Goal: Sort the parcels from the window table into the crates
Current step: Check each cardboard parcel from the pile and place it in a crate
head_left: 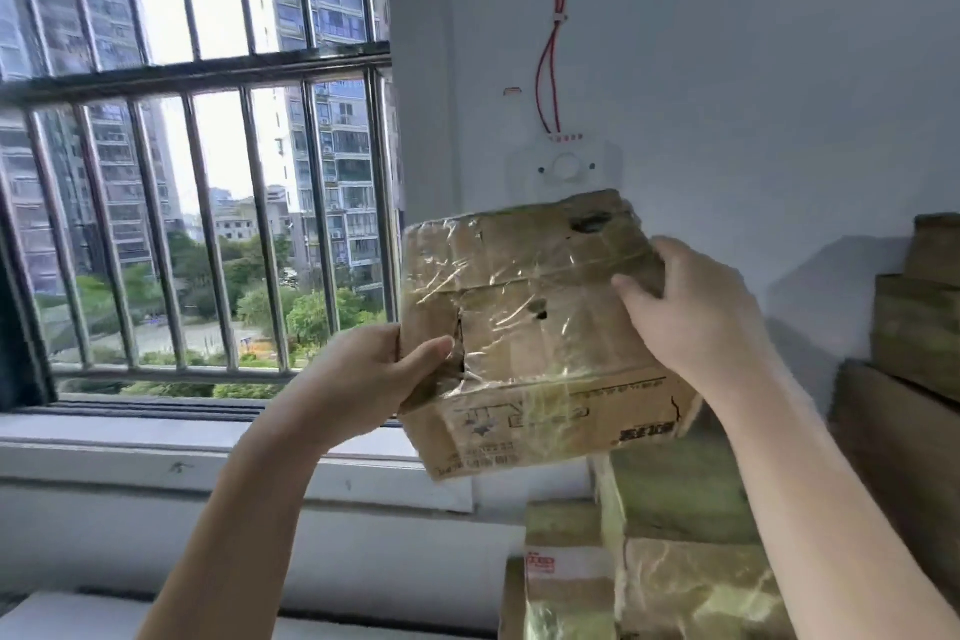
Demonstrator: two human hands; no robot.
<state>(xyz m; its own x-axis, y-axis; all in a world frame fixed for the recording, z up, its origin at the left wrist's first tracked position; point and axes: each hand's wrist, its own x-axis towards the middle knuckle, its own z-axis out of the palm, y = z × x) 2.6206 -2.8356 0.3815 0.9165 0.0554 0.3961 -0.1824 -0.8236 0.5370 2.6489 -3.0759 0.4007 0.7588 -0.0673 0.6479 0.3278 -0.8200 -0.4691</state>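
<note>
I hold a brown cardboard parcel (530, 327) up in front of the wall, tilted, its top wrapped in shiny clear tape and torn in a few spots. My left hand (374, 374) grips its lower left corner, thumb on the taped face. My right hand (696, 312) grips its upper right edge, fingers curled over the far side. More taped cardboard parcels (685, 561) are stacked below the held one at the lower right. No crates are in view.
A barred window (197, 172) fills the left, with a white sill (208, 452) under it. Another stack of brown boxes (914, 353) stands against the white wall at the right edge. A wall fitting with red wires (563, 166) hangs above the parcel.
</note>
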